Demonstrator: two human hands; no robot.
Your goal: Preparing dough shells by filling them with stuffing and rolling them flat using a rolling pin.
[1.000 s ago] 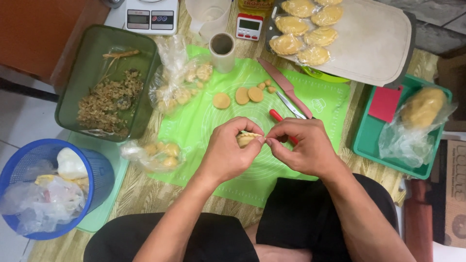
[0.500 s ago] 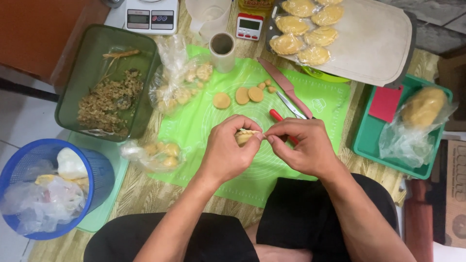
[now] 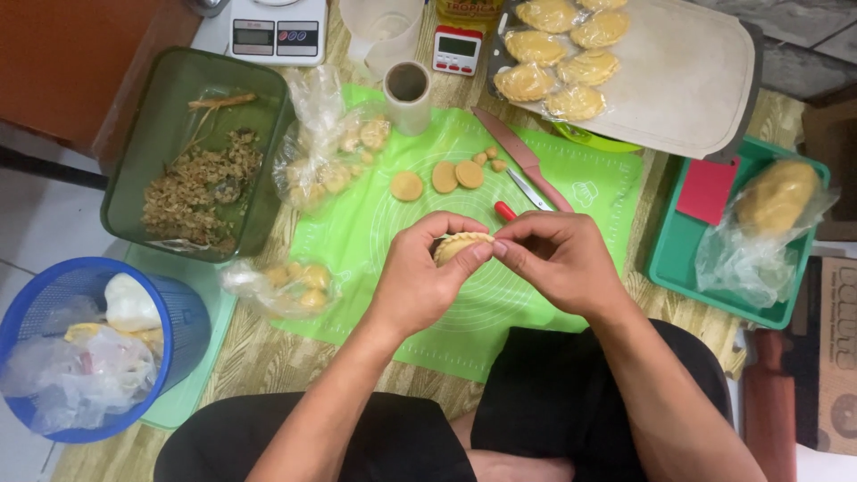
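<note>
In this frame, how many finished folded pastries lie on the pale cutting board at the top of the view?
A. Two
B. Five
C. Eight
B: five crimped, half-moon pastries lie on the cutting board, while both the left hand and the right hand pinch one more pastry in progress over the green mat.

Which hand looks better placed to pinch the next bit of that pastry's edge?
Probably the right hand: its fingertips meet the crimped rim of the pale folded dough pastry, while the left hand cups it from beneath, above the green silicone mat.
</note>
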